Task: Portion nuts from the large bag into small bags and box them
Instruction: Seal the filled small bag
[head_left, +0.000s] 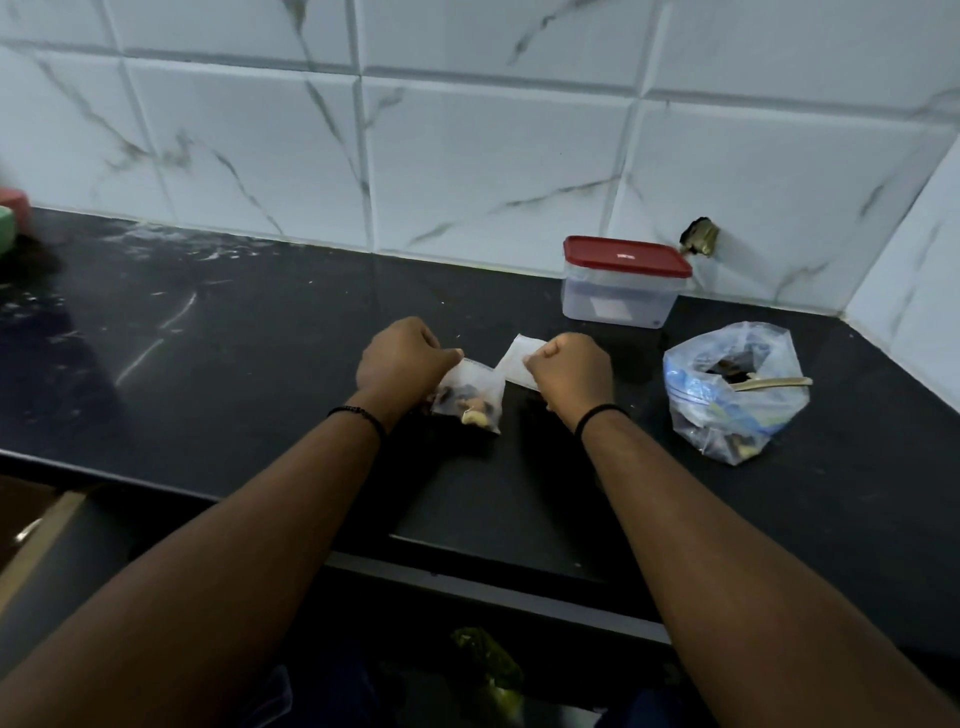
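1. Small bag (470, 400): we record a clear plastic pouch holding mixed dark and pale nuts, lying on the black counter, its top edge pinched.
2. Second small bag (516, 361): clear, flat, apparently empty, just right of the first.
3. Large bag (735, 389): clear with blue print, standing open, a utensil handle protruding.
4. Box (623, 283): translucent, red lid on, near the wall.

At the left edge of the frame, a red and green object (11, 215) is cut off and blurred; what it is cannot be told. The fingertips of both the left hand (402, 356) and the right hand (569, 366) curl out of sight. The large bag (735, 389) hides most of its contents and the front of a pale utensil (774, 384). The box (623, 286) is too cloudy to show its contents.
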